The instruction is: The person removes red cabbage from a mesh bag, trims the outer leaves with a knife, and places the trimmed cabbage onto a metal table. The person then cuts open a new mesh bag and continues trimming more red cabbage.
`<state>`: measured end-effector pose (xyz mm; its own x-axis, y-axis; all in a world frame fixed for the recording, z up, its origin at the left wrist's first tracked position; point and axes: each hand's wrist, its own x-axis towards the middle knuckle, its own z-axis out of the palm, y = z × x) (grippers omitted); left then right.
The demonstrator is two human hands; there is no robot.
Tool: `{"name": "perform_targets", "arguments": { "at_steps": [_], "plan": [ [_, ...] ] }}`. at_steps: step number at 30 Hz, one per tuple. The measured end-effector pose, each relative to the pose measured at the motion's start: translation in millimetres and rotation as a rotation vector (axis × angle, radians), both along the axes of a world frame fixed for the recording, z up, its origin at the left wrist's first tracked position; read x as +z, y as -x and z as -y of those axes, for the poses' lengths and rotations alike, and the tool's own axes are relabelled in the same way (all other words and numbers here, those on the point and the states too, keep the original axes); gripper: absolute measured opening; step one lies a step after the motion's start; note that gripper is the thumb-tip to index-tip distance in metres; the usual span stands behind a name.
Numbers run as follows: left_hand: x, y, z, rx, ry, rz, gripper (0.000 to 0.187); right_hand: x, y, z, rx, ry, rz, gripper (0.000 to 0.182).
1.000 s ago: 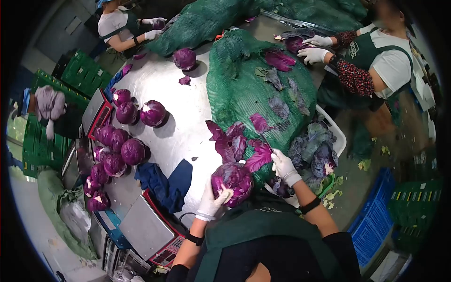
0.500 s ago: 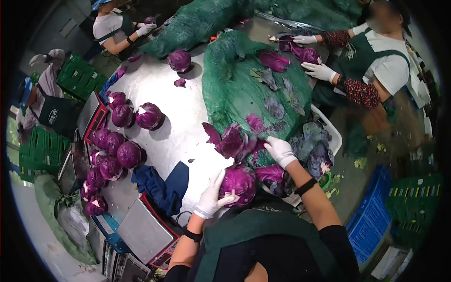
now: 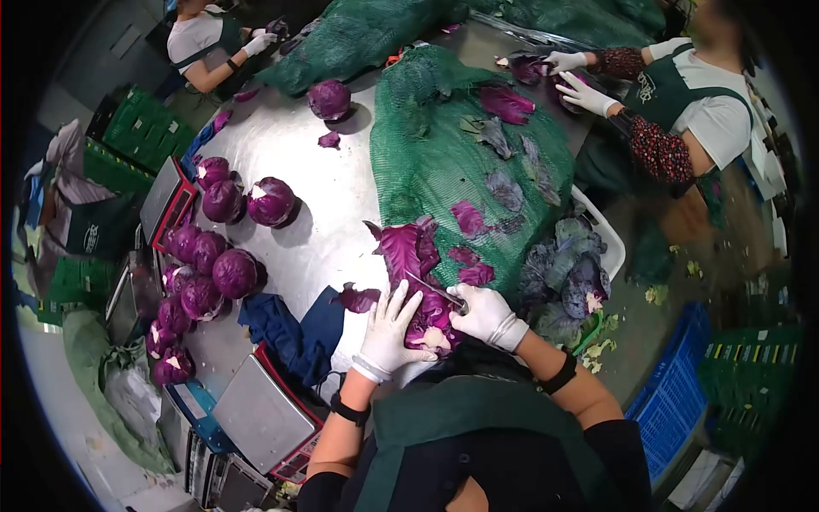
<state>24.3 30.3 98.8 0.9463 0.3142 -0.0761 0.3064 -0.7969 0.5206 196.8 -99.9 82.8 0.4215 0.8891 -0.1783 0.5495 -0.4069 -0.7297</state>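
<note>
White gloves cover both my hands. A red cabbage [image 3: 433, 322] lies on its side near my body, its pale cut stem facing me. My left hand [image 3: 389, 333] rests on the left of this cabbage with fingers spread. In my right hand [image 3: 485, 316] is a knife [image 3: 433, 288], its thin blade lying across the top of the cabbage and pointing up-left. Loose purple leaves [image 3: 408, 247] are just beyond the cabbage, and a smaller leaf [image 3: 358, 298] lies left of it. The green net sack [image 3: 444, 171] spreads out behind, with several leaves on it.
Several trimmed cabbages [image 3: 235, 273] stand at the left, beside two scales [image 3: 263, 413] and a blue cloth [image 3: 294, 334]. A white tub [image 3: 601, 230] of outer leaves is at right, near a blue crate [image 3: 674, 388]. Co-workers [image 3: 691, 111] handle cabbages across the table.
The cabbage has been turned so its stem faces me. My right hand has moved down to it with the knife, and my left hand has shifted up. Loose leaves have moved.
</note>
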Motion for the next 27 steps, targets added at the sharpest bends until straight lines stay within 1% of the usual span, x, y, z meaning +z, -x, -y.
{"name": "perform_targets", "arguments": {
  "at_steps": [1, 2, 4, 6, 7, 8, 9, 10, 11, 12, 14, 15, 16, 18, 19, 21, 22, 25, 27],
  "plan": [
    [-5, -3, -5, -0.027, 0.036, 0.056, 0.099, -6, -2, 0, -0.048, -0.034, 0.043, 0.033],
    [-8, -4, -8, -0.053, 0.074, 0.11, 0.097, -14, -9, -2, -0.111, -0.011, 0.056, 0.026],
    [-9, -3, -13, -0.062, 0.028, 0.15, 0.095, -50, -35, -1, -0.196, -0.16, 0.026, 0.021],
    [-11, 7, -19, -0.011, 0.128, 0.138, 0.096, -83, -65, 5, -0.301, 0.155, 0.066, 0.024],
    [-15, 14, -17, 0.092, 0.122, 0.169, 0.095, -94, -72, 12, -0.317, 0.204, -0.001, 0.03],
    [-13, 17, -9, 0.227, 0.055, 0.158, 0.097, -75, -67, 17, -0.302, 0.098, 0.04, 0.036],
    [-11, 17, -5, 0.337, 0.073, 0.111, 0.099, -55, -62, 20, -0.316, 0.017, 0.077, 0.036],
    [-6, 21, 0, 0.445, 0.097, 0.054, 0.101, -39, -54, 23, -0.331, -0.055, 0.106, 0.035],
    [4, 19, -1, 0.487, 0.205, -0.048, 0.104, -45, -50, 27, -0.29, -0.255, 0.147, 0.033],
    [0, 16, 1, 0.5, 0.125, -0.087, 0.102, -42, -43, 29, -0.282, -0.255, 0.146, 0.033],
    [-8, 8, 8, 0.473, -0.144, 0.023, 0.099, -30, -26, 32, -0.225, -0.188, -0.097, 0.032],
    [-14, 1, 8, 0.432, -0.291, 0.149, 0.097, -27, -14, 29, -0.203, -0.28, -0.063, 0.034],
    [-15, -6, 15, 0.508, -0.021, 0.193, 0.097, -32, -7, 28, -0.125, -0.209, 0.112, 0.042],
    [-31, -12, 23, 0.49, 0.018, 0.248, 0.097, -1, 2, 17, -0.111, 0.022, 0.065, 0.049],
    [-34, -14, 25, 0.465, -0.013, 0.259, 0.097, -1, 3, 11, -0.119, 0.023, 0.067, 0.049],
    [-38, -13, 24, 0.451, -0.004, 0.242, 0.097, -7, 6, 5, -0.058, 0.032, 0.09, 0.058],
    [-38, -13, 23, 0.446, 0.0, 0.229, 0.097, -11, 8, -1, -0.039, -0.055, 0.2, 0.061],
    [-32, -11, 20, 0.37, -0.007, 0.244, 0.096, -12, -2, -7, 0.014, 0.017, 0.187, 0.059],
    [-34, -11, 19, 0.337, -0.005, 0.244, 0.094, -14, -12, -11, 0.144, 0.065, 0.13, 0.056]
  ]
}}
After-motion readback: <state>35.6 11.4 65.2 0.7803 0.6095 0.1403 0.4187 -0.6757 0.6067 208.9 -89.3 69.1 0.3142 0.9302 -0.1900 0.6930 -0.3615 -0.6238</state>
